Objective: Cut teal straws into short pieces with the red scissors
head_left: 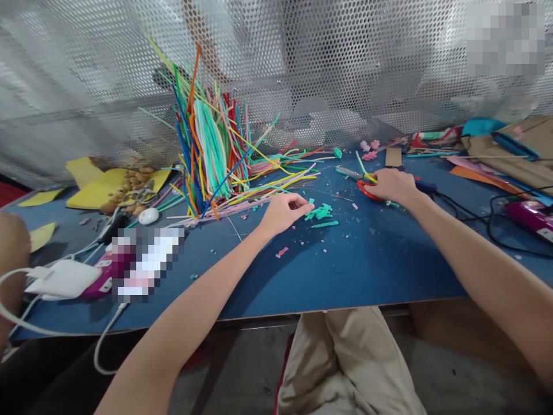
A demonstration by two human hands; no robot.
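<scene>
Over the middle of the blue table, my left hand (pixel 283 212) has thumb and fingers pinched together. A short green pipe cleaner piece (pixel 311 202) shows at its fingertips. Just right of it lies a small heap of cut green pipe cleaner pieces (pixel 320 211), with a longer green strip (pixel 325 224) in front. My right hand (pixel 394 185) is closed on the red-orange handles of a pair of scissors (pixel 368 191). The blades point left, away from my palm, low over the table. Some of my right fingers are hidden behind the hand.
A tall bundle of coloured pipe cleaners (pixel 211 147) stands at the back left against the perforated metal panel (pixel 302 69). Cables, a white charger (pixel 64 279) and a blurred phone (pixel 151 262) lie left, near another person's arm (pixel 12 253). Cardboard and paper (pixel 492 153) clutter the right.
</scene>
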